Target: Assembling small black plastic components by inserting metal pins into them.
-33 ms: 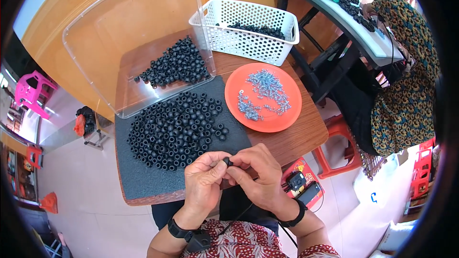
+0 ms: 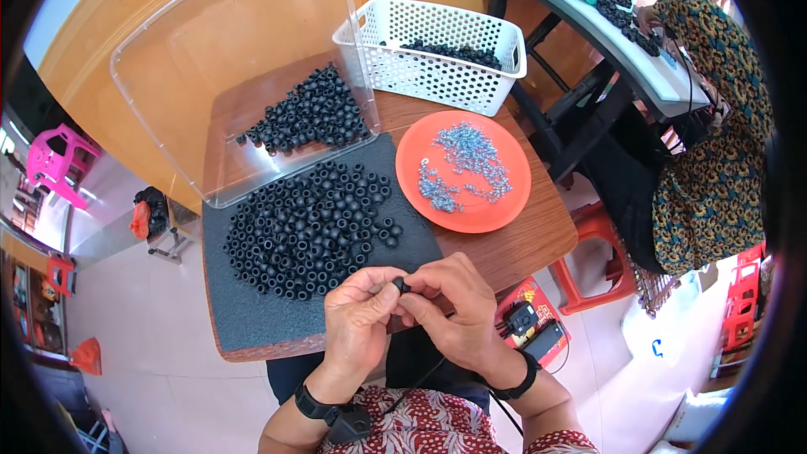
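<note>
Just off the table's near edge, my left hand [image 2: 360,315] and my right hand [image 2: 458,311] meet fingertip to fingertip. Between them they pinch a small black rounded piece [image 2: 401,284]; fingers cover most of it. Beyond my left hand, a heap of black hollow rounded pieces [image 2: 311,227] lies on a dark grey mat [image 2: 252,319]. To the right of the mat, an orange-red plate [image 2: 496,212] holds small clear, bluish bits [image 2: 471,151], too small to name. Whether my right fingertips also hold such a bit cannot be seen.
A clear plastic bin [image 2: 227,42] lies tipped behind the heap, more black pieces [image 2: 315,113] spilling from it. A white perforated basket [image 2: 429,80] of dark pieces stands at the back. At right, another person [image 2: 710,134] works at a second table [image 2: 622,42]. A red stool [image 2: 597,261] stands below.
</note>
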A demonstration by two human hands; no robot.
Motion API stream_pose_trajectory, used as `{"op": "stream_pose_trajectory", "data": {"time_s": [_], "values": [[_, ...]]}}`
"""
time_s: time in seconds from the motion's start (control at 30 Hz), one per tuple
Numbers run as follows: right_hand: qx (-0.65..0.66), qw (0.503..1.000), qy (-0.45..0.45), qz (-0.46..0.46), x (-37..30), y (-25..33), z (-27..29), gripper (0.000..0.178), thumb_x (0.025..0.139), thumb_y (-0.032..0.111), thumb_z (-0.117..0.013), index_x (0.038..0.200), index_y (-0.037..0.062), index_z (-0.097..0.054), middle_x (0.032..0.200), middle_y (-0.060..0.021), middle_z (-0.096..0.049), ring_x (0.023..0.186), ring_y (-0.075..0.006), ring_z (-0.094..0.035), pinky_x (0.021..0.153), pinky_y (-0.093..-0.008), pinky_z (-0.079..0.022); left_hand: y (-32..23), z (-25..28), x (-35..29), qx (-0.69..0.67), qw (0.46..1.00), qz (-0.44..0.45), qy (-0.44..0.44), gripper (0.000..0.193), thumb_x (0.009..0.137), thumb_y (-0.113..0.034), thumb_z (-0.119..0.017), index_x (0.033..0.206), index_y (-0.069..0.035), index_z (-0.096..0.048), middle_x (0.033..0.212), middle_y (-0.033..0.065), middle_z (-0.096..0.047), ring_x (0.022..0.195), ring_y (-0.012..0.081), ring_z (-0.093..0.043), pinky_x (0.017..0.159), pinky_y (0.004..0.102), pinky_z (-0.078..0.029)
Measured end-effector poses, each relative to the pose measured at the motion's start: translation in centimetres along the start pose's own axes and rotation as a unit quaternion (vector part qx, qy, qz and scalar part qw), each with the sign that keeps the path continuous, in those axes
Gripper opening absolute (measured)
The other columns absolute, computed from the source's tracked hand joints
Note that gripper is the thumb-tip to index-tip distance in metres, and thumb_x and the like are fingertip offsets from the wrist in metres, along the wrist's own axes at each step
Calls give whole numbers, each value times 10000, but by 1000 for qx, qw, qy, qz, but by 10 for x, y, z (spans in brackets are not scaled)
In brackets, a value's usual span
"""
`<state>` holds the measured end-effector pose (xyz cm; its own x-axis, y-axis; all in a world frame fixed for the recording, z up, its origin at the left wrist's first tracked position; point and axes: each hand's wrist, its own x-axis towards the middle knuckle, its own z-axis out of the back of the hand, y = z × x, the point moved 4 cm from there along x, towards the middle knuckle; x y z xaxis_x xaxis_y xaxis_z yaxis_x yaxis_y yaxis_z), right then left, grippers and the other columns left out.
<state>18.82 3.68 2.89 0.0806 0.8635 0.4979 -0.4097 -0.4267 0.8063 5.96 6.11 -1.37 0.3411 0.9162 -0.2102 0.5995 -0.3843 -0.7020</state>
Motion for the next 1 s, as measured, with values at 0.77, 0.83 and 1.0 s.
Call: {"op": "stream_pose_trajectory", "data": {"time_s": [0.77,0.83,1.0], "values": [[55,998,-1,-41,-5,-5,2,199,732,-90,-642,900,-1,-584,871,-62,-583,739,-115,-551,592,-222,-464,-15,-2,-7,198,977,-83,2,183,827,-23,-646,998,42,-633,799,65,-620,634,96,-559,589,216,-473],[51,998,0,-33,-5,-5,1,195,738,-85,-641,905,2,-588,870,-61,-578,742,-112,-551,594,-224,-450,-20,-7,-9,262,957,-122,5,197,840,-27,-634,1027,34,-633,806,41,-593,647,85,-550,592,212,-467],[92,991,6,-92,-8,-12,-3,166,785,-75,-611,934,-5,-589,886,-51,-567,761,-93,-546,637,-222,-436,-21,-6,-8,255,962,-100,9,203,849,-32,-618,1039,37,-631,811,38,-583,650,88,-552,593,215,-471]]}}
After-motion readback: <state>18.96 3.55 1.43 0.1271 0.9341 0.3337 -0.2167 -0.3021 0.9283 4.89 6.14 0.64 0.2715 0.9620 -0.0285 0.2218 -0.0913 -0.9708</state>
